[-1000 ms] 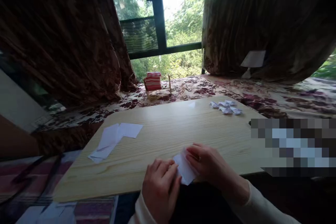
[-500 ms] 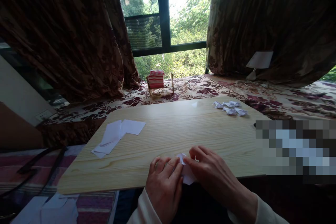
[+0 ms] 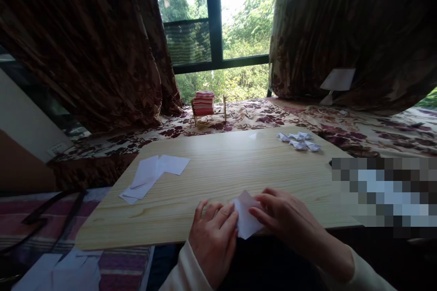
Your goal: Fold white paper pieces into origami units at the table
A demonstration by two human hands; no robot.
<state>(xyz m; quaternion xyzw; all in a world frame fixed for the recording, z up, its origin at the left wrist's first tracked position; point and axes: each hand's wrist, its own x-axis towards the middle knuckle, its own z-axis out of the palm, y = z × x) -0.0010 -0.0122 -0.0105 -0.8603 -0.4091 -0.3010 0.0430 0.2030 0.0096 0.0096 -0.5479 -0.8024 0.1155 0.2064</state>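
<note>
We've got a pale wood-grain table point(image 3: 205, 159) below a window point(image 3: 215, 32), dark patterned curtains point(image 3: 95, 45) on both sides, floral cloth point(image 3: 252, 118) past the far edge. A small folded white paper point(image 3: 246, 223) sits at the near edge, around the middle, one corner pointing far. Left hand point(image 3: 213, 236): fingers side by side, loosely bent, resting over the paper's left side; we can't tell if it pinches. Right hand point(image 3: 283, 211): half open, thumb and fingers curled at the paper's right side; gripping or only touching, we can't tell. Both hands block parts of the paper. Flat white sheets point(image 3: 146, 175) overlap at left; folded paper pieces point(image 3: 298, 141) cluster far right. Beyond: striped stack point(image 3: 204, 103) on a small rack point(image 3: 220, 113), lamp point(image 3: 337, 79) to the right. Pixelation hides the right edge.
</note>
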